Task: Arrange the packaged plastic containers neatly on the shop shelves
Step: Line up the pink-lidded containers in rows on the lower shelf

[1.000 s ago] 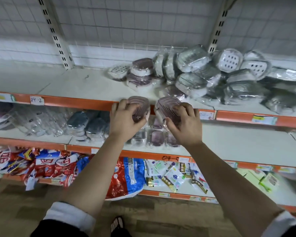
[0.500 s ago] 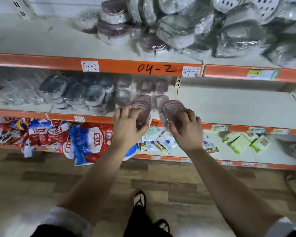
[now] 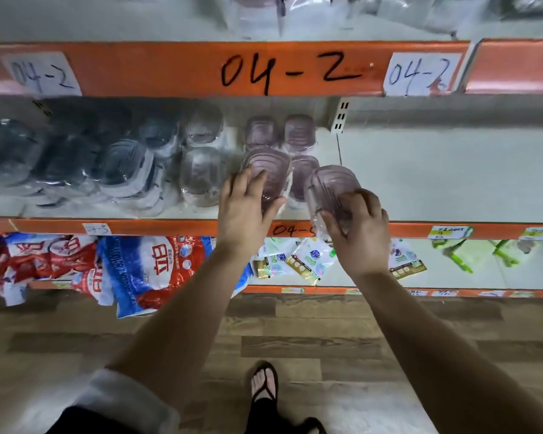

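"Pink plastic in both hands: which way does each piece lie?"

"Each packaged container points its long axis away from the person, into the middle shelf (image 3: 326, 148). The left hand (image 3: 246, 214) grips the left container (image 3: 265, 170) from its near end, fingers laid over the lid and thumb curled round the side. The right hand (image 3: 359, 236) holds the right container (image 3: 331, 186) by its near end too, fingers curled over it."

"Which is closer to its place?"

"The left one, I judge. It is over the shelf board, directly in front of the pink row (image 3: 261, 131) at the back. The right container is nearer the orange edge strip (image 3: 170, 227), just right of the front pink container (image 3: 303, 177) and not far from the upright (image 3: 339, 117). Any spot for it lies ahead of the grip, so the push goes straight along its long axis."

"What can't you make out?"

"Whether the left container touches the board or hangs above it. The wrap is hard to see on both. The grey containers (image 3: 123, 164) and clear containers (image 3: 201, 177) to the left are blurred, and the top shelf packages (image 3: 257, 14) are cut off by the frame."
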Tool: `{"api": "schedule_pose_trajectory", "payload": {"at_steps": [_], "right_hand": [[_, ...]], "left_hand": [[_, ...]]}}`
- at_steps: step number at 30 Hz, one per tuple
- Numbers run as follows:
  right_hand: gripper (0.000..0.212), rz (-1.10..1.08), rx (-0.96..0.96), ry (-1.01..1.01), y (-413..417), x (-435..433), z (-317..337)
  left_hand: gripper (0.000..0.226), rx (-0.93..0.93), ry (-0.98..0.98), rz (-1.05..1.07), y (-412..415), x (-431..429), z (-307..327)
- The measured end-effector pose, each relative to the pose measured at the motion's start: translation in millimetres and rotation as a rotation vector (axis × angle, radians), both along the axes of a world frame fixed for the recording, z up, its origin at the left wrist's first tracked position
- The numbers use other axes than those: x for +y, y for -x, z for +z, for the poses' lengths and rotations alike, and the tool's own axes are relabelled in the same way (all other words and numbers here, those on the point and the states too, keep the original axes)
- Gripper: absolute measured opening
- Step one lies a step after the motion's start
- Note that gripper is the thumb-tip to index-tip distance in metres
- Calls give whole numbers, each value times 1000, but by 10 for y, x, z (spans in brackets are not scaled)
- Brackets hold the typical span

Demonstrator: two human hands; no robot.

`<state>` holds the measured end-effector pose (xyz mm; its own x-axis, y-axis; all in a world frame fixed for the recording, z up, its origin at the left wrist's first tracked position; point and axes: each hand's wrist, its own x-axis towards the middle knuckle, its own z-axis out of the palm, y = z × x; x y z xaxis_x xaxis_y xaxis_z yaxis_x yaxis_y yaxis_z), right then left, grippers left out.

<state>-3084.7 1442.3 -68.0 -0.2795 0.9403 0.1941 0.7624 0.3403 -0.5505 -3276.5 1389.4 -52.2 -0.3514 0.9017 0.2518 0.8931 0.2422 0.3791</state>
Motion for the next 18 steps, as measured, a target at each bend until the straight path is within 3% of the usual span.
{"api": "schedule_pose_trajectory", "payload": {"at_steps": [14, 18], "right_hand": [[40, -28, 30, -130, 484, 626, -691], [41, -3, 34, -174, 487, 644, -825]], "left_hand": [[51, 119, -49, 10, 489, 1278, -575], [48, 69, -106, 50, 590, 1586, -568]]}}
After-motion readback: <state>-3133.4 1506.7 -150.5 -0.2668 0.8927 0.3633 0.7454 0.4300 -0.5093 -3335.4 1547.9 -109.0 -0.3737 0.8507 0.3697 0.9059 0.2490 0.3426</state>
